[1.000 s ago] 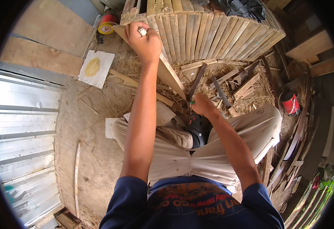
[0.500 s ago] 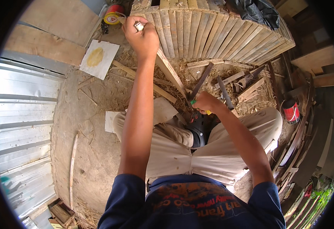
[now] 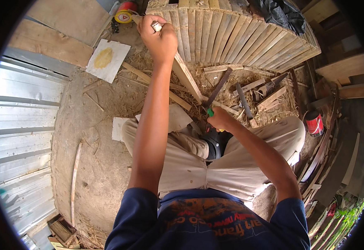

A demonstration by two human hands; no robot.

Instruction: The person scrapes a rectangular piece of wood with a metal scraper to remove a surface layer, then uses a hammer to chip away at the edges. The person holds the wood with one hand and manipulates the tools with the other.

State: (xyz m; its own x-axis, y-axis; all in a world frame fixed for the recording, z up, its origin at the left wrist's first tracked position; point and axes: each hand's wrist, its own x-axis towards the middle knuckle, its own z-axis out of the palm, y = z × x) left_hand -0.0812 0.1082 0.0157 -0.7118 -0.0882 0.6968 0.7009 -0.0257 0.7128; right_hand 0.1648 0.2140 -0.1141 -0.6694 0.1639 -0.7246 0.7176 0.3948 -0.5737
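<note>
My left hand [image 3: 158, 39] is closed around the upper end of a long wooden strip [image 3: 187, 81], whose end pokes out above the fist. The strip slants down toward my feet, its lower end near my right hand. In my closed right hand [image 3: 221, 119] is a tool with a green and yellow handle [image 3: 210, 112]. A long dark blade [image 3: 220, 86] runs up and right from beside that hand, close to the strip's lower end; whether it is a knife or a saw I cannot tell. A dark shoe [image 3: 213, 141] sits just below the right hand.
A bamboo-slat structure [image 3: 232, 39] stands ahead, with black plastic [image 3: 279, 16] on top. Wood scraps [image 3: 271, 99] and another dark blade-like piece [image 3: 244, 101] lie on the right. A stained white sheet [image 3: 108, 61], red cans [image 3: 314, 123] and metal sheeting [image 3: 23, 125] surround me.
My right hand has shifted slightly left and toward me. The left hand keeps its hold on the wooden strip and appears slightly farther right. The whole view has shifted a little.
</note>
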